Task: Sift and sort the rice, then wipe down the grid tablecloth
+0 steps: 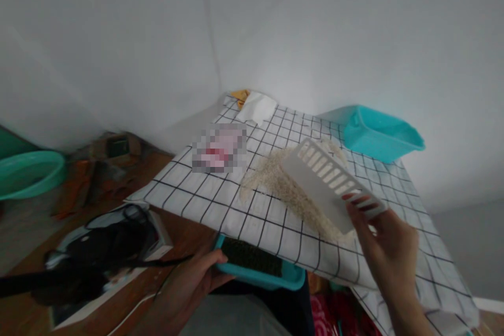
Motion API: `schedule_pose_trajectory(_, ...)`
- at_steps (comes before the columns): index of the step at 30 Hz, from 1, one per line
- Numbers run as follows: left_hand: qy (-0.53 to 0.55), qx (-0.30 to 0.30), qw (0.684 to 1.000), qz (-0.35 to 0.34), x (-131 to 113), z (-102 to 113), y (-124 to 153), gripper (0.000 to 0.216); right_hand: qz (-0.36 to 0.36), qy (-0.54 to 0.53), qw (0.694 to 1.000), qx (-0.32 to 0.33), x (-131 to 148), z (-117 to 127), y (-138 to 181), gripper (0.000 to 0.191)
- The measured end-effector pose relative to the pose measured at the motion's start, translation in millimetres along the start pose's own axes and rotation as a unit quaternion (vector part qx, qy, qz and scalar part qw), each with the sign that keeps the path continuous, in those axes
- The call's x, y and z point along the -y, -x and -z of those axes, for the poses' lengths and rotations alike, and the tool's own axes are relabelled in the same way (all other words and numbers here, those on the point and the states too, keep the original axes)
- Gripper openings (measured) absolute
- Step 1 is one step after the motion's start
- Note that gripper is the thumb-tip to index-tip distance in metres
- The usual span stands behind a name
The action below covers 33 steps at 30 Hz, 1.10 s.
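Surroundings: checked cloth point(205, 205) covering the table; teal tub point(380, 139) sitting at the far right edge; white folded paper point(255, 107) lying at the far corner; blurred pink patch lying mid-cloth; green basin point(27, 170) sitting on the floor at far left; black bag with straps point(106, 249) lying on the floor near the left hand.
Obstruction: slotted white scraper covering part of the grain pile.
Right hand point(388, 249): fingers closing on the lower right end of the slotted white scraper point(328, 181), fingertips pressing its slots; gripping firmly.
Left hand point(192, 283): fingers curling round the left end of the teal tray point(260, 270), holding it at the near table edge, below the cloth.
Grain pile point(277, 181): lying loose and pale on the cloth's middle, spreading in a streak toward the near edge, touching the scraper.
Teal tray: holding something dark and flat inside; contents too dim for telling.
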<state>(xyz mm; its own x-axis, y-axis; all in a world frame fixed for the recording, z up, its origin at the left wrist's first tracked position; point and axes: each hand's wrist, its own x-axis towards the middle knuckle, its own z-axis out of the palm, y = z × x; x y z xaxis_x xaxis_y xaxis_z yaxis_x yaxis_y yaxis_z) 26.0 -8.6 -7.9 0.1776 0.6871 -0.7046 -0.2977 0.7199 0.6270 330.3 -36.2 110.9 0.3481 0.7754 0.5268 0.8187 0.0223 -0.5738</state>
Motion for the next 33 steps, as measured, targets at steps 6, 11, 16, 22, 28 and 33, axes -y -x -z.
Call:
schedule_pose_trajectory(6, 0.003, -0.013, 1.0, 0.001, -4.7, 0.5, 0.7, 0.014, 0.093, -0.106, 0.982, 0.126, 46.4, -35.8, 38.1, 0.019)
schedule_pose_trajectory(11, 0.018, -0.004, 1.0, 0.003, -8.1, 0.6, 4.1, 0.011, 0.091, -0.139, 0.976, 0.142, 57.8, -59.6, 44.5, 0.023)
schedule_pose_trajectory(16, 0.011, -0.017, 1.0, 0.006, -6.2, 4.7, 2.4, 0.015, 0.059, -0.057, 0.996, 0.042, 37.2, -57.6, 24.5, 0.024)
schedule_pose_trajectory(22, 0.01, -0.024, 1.0, 0.005, -0.7, 9.0, -4.1, 0.014, 0.08, 0.056, 0.995, -0.018, 18.6, -45.5, 14.0, 0.039)
schedule_pose_trajectory(28, 0.016, -0.047, 0.999, -0.002, 0.0, 4.5, -2.3, 0.022, 0.109, 0.119, 0.984, -0.072, 14.2, -36.9, 4.3, 0.054)
schedule_pose_trajectory(33, 0.035, -0.063, 0.997, -0.012, -14.0, -5.3, 13.0, 0.017, 0.106, 0.137, 0.981, -0.087, 1.9, -40.1, -4.4, 0.057)
